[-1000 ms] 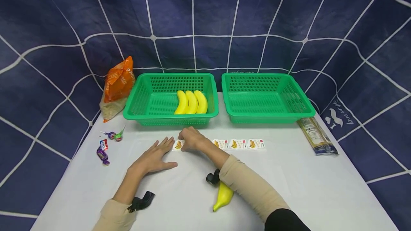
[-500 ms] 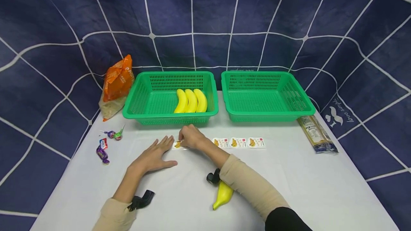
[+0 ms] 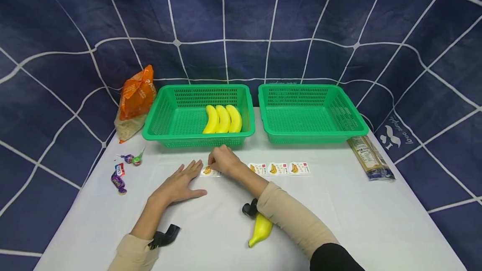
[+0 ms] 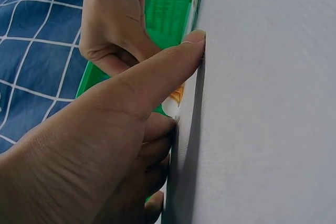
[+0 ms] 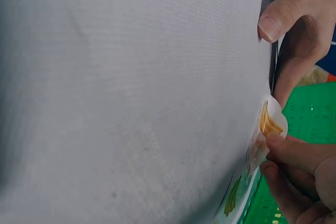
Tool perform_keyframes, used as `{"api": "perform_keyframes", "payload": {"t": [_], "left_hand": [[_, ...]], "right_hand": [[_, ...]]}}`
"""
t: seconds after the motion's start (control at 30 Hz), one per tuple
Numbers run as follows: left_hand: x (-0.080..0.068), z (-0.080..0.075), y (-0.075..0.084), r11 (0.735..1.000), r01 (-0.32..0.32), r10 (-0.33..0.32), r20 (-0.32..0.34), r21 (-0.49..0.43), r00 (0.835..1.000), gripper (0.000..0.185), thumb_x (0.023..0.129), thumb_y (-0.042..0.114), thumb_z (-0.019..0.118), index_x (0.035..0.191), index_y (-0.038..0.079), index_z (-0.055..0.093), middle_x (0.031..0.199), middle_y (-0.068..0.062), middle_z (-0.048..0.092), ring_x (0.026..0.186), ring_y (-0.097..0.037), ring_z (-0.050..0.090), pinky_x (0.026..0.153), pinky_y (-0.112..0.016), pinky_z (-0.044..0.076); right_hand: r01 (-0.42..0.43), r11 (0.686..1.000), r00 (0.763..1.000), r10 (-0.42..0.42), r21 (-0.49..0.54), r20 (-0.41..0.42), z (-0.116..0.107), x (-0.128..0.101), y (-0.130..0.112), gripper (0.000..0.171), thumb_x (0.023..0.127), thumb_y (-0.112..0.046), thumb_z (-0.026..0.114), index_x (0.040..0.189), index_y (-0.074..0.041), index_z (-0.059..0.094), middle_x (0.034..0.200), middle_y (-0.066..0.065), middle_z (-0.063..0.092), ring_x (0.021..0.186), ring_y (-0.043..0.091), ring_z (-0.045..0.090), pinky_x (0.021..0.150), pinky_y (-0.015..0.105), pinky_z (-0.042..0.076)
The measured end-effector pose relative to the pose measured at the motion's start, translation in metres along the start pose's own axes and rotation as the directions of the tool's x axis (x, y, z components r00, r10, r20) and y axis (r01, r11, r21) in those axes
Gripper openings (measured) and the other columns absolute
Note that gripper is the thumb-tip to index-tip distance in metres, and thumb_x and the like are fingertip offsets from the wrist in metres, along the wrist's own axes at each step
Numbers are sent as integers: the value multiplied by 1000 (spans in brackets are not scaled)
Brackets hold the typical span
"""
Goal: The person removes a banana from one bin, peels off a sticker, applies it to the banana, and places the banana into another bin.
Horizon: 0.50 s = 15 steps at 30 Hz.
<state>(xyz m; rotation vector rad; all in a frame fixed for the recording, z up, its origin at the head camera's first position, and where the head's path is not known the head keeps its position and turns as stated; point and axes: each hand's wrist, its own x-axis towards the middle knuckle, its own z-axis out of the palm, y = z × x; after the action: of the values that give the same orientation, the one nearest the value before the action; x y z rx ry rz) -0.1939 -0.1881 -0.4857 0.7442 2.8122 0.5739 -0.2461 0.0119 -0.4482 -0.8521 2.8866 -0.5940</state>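
Just below the middle of the head view, the right hand (image 3: 223, 161) is pinching the lifted corner of a small white banana-printed paper sticker (image 5: 270, 121), which is lying at the left end of a glossy backing strip (image 3: 260, 169) on the white counter (image 3: 339, 221). Meanwhile, the left hand (image 3: 180, 183) is pressing flat with straight fingers beside it. Being thin, light, limp and probably easy to tear, the sticker is best taken by that curled edge and peeled low and slowly.

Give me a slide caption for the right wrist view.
Right hand pinches a banana sticker up off the white table.
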Motion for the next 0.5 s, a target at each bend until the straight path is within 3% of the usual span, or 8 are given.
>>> {"api": "perform_keyframes", "payload": {"t": [0.5], "left_hand": [[-1,-2,2,1000,4,-4,12,-20,1000,98,80,62,68,151,4,33,159,-15,29,148,-34,25,121,-57,16]], "right_hand": [[19,997,1000,-21,77,21,-14,-10,0,6,85,-12,75,83,-14,80,82,-4,76,76,5,66,67,13,50]]}}
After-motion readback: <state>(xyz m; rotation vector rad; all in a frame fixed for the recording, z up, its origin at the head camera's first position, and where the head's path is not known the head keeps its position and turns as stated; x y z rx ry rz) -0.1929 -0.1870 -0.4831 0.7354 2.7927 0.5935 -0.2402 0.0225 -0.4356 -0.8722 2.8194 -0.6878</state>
